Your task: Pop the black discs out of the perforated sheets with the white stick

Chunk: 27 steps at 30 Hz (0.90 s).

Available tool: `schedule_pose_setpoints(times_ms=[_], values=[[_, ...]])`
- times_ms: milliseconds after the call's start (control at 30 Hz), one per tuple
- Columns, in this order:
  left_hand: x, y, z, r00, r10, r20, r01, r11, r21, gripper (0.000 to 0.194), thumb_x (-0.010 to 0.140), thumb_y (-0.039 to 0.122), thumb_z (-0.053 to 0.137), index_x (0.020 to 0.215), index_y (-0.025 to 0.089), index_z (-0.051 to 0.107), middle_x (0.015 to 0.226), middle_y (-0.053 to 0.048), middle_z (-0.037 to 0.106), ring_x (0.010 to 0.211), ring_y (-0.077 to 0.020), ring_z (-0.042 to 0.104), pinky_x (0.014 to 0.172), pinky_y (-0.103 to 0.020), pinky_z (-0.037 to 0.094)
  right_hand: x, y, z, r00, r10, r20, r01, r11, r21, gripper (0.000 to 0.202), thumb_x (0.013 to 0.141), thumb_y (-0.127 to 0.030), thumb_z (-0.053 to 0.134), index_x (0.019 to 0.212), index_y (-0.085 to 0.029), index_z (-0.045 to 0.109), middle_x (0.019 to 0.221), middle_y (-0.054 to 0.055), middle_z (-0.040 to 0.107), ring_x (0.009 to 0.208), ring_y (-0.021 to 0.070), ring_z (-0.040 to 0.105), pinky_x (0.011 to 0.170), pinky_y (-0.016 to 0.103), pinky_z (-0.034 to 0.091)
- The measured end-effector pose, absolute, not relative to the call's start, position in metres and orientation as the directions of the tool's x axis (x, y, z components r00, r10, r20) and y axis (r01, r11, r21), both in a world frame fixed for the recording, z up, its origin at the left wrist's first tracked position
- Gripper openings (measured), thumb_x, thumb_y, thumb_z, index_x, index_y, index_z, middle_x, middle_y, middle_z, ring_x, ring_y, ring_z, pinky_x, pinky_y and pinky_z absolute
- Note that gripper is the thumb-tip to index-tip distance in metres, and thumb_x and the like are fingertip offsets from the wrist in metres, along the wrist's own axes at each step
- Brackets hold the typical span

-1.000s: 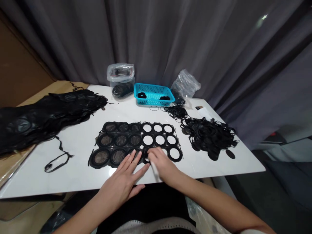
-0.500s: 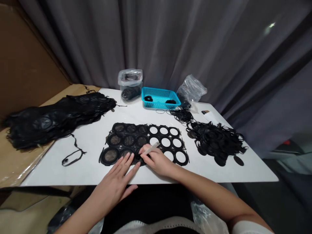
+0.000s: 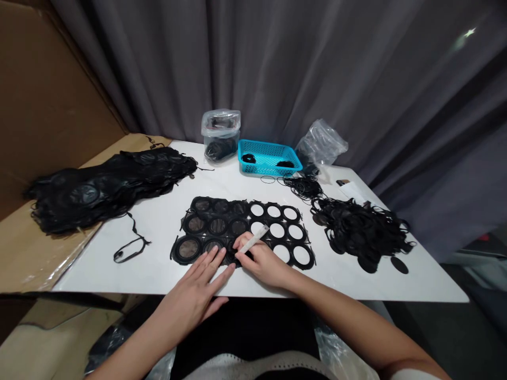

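A black moulded sheet [image 3: 206,226] with rows of joined rings lies flat near the table's front edge. Its left rings still hold dark discs; white table shows through the right ones. My left hand [image 3: 204,277] rests palm down on the sheet's lower edge, fingers stretched and apart. In my right hand [image 3: 263,264] is a flat pale strip [image 3: 255,237], like a short ruler, pinched between thumb and fingers and slanting up to the right. The strip's lower end points at a bottom-row ring, and my fingers partly hide that ring.
To the right lies a heap of black rings and discs [image 3: 362,229], with thin black loops [image 3: 304,186] behind it. A blue basket [image 3: 269,168], a lined clear tub [image 3: 221,140] and a plastic bag [image 3: 322,142] stand at the back. Black sheets [image 3: 114,179] are piled left, near a loose strip [image 3: 132,248].
The whole view has shifted, so everything appears further right. Both hands keep nearly the same places on the sheet, with the pale strip still in my right hand.
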State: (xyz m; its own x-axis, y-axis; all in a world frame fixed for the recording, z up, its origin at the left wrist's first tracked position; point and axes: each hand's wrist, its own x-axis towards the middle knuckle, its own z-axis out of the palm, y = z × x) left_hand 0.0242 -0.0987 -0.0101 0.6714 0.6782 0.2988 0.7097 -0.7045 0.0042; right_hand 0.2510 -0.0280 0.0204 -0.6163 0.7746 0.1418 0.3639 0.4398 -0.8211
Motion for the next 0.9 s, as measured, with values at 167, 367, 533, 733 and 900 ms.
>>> schedule_pose_setpoints(times_ms=[167,367,533,733,900], values=[[0.025,-0.099,-0.010,0.667,0.687,0.289,0.714,-0.700,0.014,0.058,0.095,0.036,0.058,0.149,0.022,0.041,0.160,-0.016,0.030,0.145,-0.0364,0.033,0.110,-0.051,0.041,0.252,-0.028,0.019,-0.614,0.775,0.147,0.356,0.438,-0.825,0.012,0.096,-0.018,0.048,0.084,-0.021,0.048,0.105,0.005,0.057,0.101,0.0182,0.056,0.095,0.033,0.044],[0.026,-0.099,-0.008,0.648,0.697,0.308,0.717,-0.694,0.064,0.055,0.098,0.038,0.054,0.149,0.024,0.040,0.161,-0.013,0.030,0.146,-0.0341,0.033,0.111,-0.050,0.040,0.253,-0.029,0.021,-0.624,0.767,0.152,0.391,0.474,-0.789,0.010,0.097,-0.019,0.049,0.087,-0.021,0.050,0.108,0.006,0.056,0.103,0.0186,0.055,0.094,0.034,0.045],[0.025,-0.099,-0.008,0.653,0.695,0.300,0.717,-0.695,0.049,0.055,0.097,0.034,0.055,0.149,0.024,0.040,0.162,-0.013,0.027,0.146,-0.0341,0.031,0.112,-0.049,0.039,0.247,-0.043,0.013,-0.672,0.698,0.246,0.452,0.651,-0.610,0.008,0.098,-0.017,0.047,0.095,-0.020,0.054,0.112,0.011,0.057,0.104,0.0231,0.052,0.092,0.039,0.047],[0.025,-0.102,-0.010,0.662,0.686,0.301,0.716,-0.698,0.019,0.056,0.093,0.029,0.059,0.146,0.022,0.045,0.159,-0.017,0.032,0.145,-0.0378,0.033,0.111,-0.052,0.038,0.260,-0.014,0.014,-0.488,0.819,0.302,0.528,0.553,-0.644,0.018,0.100,-0.019,0.038,0.092,-0.021,0.054,0.094,0.008,0.062,0.089,0.0219,0.056,0.081,0.035,0.047],[0.031,-0.091,0.009,0.671,0.690,0.272,0.717,-0.697,-0.002,0.053,0.093,0.047,0.061,0.138,0.021,0.053,0.145,-0.018,0.053,0.130,-0.0377,0.052,0.100,-0.049,0.046,0.274,0.042,0.031,-0.222,0.937,0.270,0.562,0.349,-0.750,0.019,0.100,-0.030,0.041,0.085,-0.022,0.050,0.080,0.003,0.060,0.075,0.0206,0.057,0.075,0.033,0.043]])
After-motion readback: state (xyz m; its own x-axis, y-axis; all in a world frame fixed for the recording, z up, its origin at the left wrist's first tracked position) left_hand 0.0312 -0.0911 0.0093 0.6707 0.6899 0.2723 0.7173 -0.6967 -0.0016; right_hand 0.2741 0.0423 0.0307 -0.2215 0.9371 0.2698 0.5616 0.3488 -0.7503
